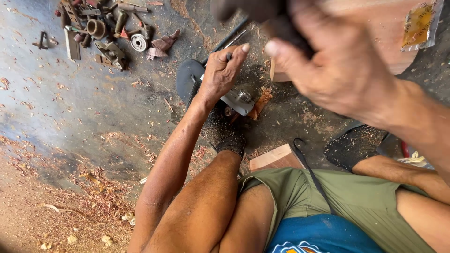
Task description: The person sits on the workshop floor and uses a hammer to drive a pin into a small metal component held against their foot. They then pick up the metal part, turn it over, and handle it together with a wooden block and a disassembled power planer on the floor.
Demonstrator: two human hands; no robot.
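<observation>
My left hand reaches down to the floor and grips a thin dark metal rod that rests on a grey power tool with a round dark disc. My right hand is raised close to the camera and blurred; its fingers are closed around a dark object that I cannot identify. A block of reddish wood lies just behind the right hand. My bare legs and dark sandals frame the tool.
A heap of rusty metal parts and tools lies at the upper left. A small wooden block sits by my knee. A plastic packet rests on the wood. Sawdust and red shavings cover the concrete floor.
</observation>
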